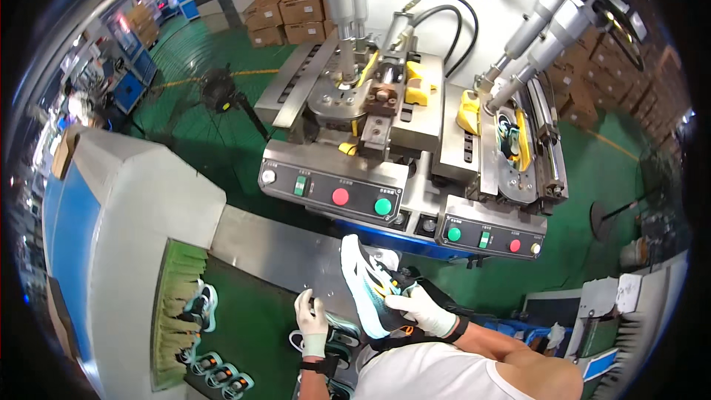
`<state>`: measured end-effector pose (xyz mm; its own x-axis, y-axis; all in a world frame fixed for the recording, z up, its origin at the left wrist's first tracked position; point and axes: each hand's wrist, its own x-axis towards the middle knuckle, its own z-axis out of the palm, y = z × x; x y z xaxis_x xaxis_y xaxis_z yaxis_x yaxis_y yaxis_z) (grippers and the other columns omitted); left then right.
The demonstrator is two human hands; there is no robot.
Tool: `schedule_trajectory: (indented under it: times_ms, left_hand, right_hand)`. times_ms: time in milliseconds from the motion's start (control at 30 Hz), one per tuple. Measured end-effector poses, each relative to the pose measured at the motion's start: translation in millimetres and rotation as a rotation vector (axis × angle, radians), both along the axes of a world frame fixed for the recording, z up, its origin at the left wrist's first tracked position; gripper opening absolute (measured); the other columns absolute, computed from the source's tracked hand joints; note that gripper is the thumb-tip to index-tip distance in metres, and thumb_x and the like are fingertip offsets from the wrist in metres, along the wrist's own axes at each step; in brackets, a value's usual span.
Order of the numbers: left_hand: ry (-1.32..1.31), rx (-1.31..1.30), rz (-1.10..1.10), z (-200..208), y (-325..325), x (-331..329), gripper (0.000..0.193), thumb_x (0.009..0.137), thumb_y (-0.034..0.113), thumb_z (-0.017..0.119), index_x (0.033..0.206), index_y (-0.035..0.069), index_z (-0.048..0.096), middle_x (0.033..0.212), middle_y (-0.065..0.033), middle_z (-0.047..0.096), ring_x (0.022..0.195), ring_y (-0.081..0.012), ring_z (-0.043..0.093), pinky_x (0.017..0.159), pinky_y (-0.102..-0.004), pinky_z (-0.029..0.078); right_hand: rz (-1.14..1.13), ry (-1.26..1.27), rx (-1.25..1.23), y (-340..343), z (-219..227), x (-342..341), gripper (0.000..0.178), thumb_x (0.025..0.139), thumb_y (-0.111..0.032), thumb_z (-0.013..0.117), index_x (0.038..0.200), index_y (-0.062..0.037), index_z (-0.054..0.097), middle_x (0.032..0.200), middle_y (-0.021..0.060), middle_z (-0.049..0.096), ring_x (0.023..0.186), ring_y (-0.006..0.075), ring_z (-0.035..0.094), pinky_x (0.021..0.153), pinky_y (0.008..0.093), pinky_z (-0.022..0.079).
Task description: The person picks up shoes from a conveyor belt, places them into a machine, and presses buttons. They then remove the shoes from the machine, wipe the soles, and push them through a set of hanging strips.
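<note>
My right hand (424, 311), in a white glove, is closed on a sneaker (361, 285) around its ankle opening. The sneaker is tilted, toe pointing away from me, with a thick white and pale blue sole and a black upper with yellow and orange accents. My left hand (312, 320), also gloved, is apart from it on the left; its fingers are loosely bent and spread, with nothing visible in them. More sneakers (342, 327) lie just beside and under my left hand, partly hidden by it and by my body.
Ahead stands a two-station press with a left control panel (333, 187) and a right control panel (492, 237). Another sneaker (508, 137) sits in its right station. At left, a grey and blue machine (141, 185) has a bristled opening (172, 311) where several sneakers emerge. A metal ledge (274, 248) runs between.
</note>
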<state>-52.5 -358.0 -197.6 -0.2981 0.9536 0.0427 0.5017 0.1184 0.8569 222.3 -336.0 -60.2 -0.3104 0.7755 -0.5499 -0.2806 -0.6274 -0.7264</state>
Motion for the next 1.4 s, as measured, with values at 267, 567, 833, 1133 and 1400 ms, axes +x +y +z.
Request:
schedule_trajectory:
  times_ms: [267, 567, 833, 1133, 1400]
  left_hand:
    - [0.064, 0.011, -0.010, 21.9, 59.4, 50.8, 0.037, 0.095, 0.017, 0.058, 0.128, -0.001, 0.058, 0.129, -0.0210, 0.056, 0.118, -0.0360, 0.056, 0.100, -0.0416, 0.047]
    - [0.229, -0.247, 0.097, -80.5, 30.9, 70.2, 0.038, 0.092, 0.023, 0.061, 0.118, -0.004, 0.062, 0.123, -0.0241, 0.059, 0.118, -0.0410, 0.054, 0.104, -0.0454, 0.043]
    - [0.108, -0.391, 0.253, -98.5, -22.8, 77.1, 0.035, 0.096, 0.025, 0.054, 0.118, -0.002, 0.063, 0.119, -0.0239, 0.063, 0.115, -0.0421, 0.056, 0.102, -0.0452, 0.044]
    - [-0.043, -0.322, 0.326, -89.2, -57.0, 102.4, 0.038, 0.096, 0.025, 0.058, 0.125, 0.000, 0.058, 0.123, -0.0222, 0.060, 0.117, -0.0385, 0.057, 0.101, -0.0414, 0.045]
    - [-0.203, -0.214, 0.335, -74.2, -65.0, 82.5, 0.036, 0.097, 0.020, 0.060, 0.125, -0.001, 0.058, 0.115, -0.0200, 0.064, 0.109, -0.0344, 0.063, 0.095, -0.0387, 0.050]
  right_hand:
    - [-0.122, 0.345, 0.114, 58.2, 30.3, 47.5, 0.051, 0.087, -0.018, 0.076, 0.133, -0.0049, 0.059, 0.108, 0.0034, 0.068, 0.087, 0.0079, 0.062, 0.075, 0.0245, 0.051]
    - [-0.005, 0.359, 0.066, 105.9, 31.8, 136.7, 0.071, 0.084, -0.019, 0.077, 0.146, -0.0030, 0.046, 0.137, 0.0074, 0.059, 0.123, 0.0166, 0.056, 0.107, 0.0335, 0.042]
    - [-0.388, 0.115, 0.218, 99.5, -17.4, 176.8, 0.050, 0.094, -0.041, 0.065, 0.132, -0.0087, 0.058, 0.122, 0.0054, 0.065, 0.109, 0.0209, 0.063, 0.095, 0.0380, 0.051]
    - [-0.524, -0.041, 0.175, 96.2, -34.0, 133.3, 0.067, 0.094, -0.051, 0.061, 0.145, -0.0100, 0.048, 0.143, 0.0061, 0.051, 0.126, 0.0236, 0.051, 0.109, 0.0395, 0.041]
    - [-0.328, 0.041, 0.147, 79.3, -4.5, 63.3, 0.058, 0.097, -0.047, 0.058, 0.139, -0.0072, 0.054, 0.138, 0.0055, 0.056, 0.122, 0.0206, 0.054, 0.107, 0.0357, 0.040]
